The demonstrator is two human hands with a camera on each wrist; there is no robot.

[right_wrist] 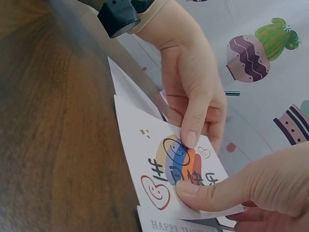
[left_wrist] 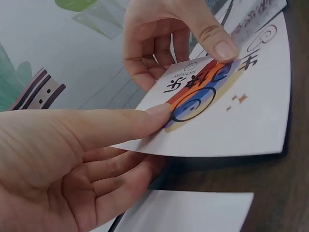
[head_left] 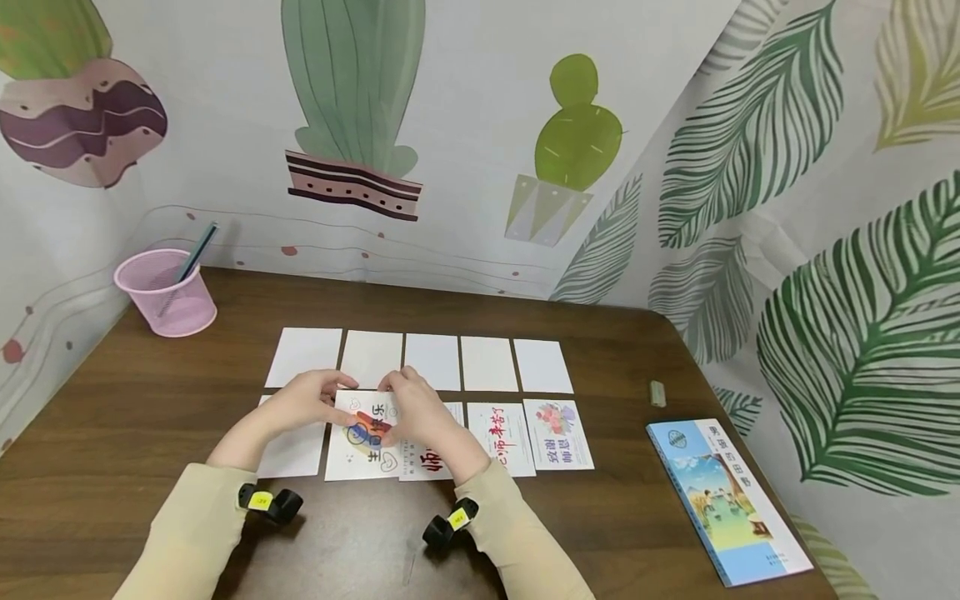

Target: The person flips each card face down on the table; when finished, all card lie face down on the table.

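Both hands hold one printed card (head_left: 365,437) w/ a blue-orange smiley design, lifted at its far edge off the wooden table (head_left: 112,417), 2nd place in the near row. Left hand (head_left: 303,400) pinches its left side: thumb (left_wrist: 120,123) lies on the printed face, other fingers curl under the card. Right hand (head_left: 416,408) pinches the far edge, thumb (right_wrist: 212,193) on top, fingers under; fingertips below the card are hidden in every view.

Hard to see: the near-row card under the left forearm (head_left: 288,450) is mostly covered, face can't be told. Red-lettered card (head_left: 431,462) beside the held one is half hidden by the right hand. Wrist views cut off most of the layout.

Far row: five blank white cards (head_left: 420,361) side by side. Near row also has a red-script card (head_left: 501,437) and a floral card (head_left: 557,433), both flat.

Containers: pink mesh cup (head_left: 167,292) at far left corner, w/ a dark pencil (head_left: 197,250) leaning in it; rest of contents can't be made out.

A book w/ blue cover (head_left: 723,500) lies at the right edge; small greenish eraser-like item (head_left: 657,393) beyond it.
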